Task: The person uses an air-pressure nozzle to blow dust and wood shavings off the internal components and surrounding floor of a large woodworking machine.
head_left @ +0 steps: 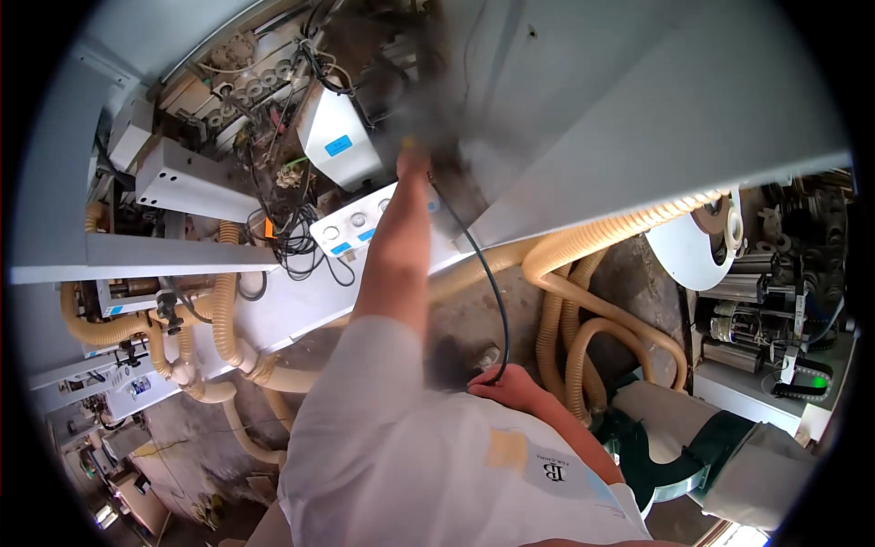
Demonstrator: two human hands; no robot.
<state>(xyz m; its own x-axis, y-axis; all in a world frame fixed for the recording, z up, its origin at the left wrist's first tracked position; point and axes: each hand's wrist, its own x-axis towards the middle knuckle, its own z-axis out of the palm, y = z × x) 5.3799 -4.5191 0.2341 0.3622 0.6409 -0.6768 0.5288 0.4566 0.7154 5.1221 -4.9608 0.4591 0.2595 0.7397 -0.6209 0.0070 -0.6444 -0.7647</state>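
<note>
L hand [413,164] is stretched far out in front, at the end of a straight arm; R hand [512,387] is held back close to the body, nr the shirt [437,474]. So the two hands are well apart. The black hose [496,290] links them: it leaves R hand, bows out to the right & runs fwd to a spot just beside L wrist. R hand is closed round the hose, thumb side toward the left. L hand has a small yellow part [408,142] at its far end (badly blurred, so can't tell what it belongs to, nor how the fingers sit on it).

Around L hand: a dark smoky blur just beyond; a white housing w/ a blue label [339,128] close by on the left; a white gauge panel [343,223] below it, partly hidden by the forearm. A tangle of black cables [296,232] lies left of the panel. A big grey panel [629,100] rises on the right.

Off to the right of the hose, nearer R hand, cream corrugated ducts [588,251] loop down, w/ a white disc [685,246] beyond.
</note>
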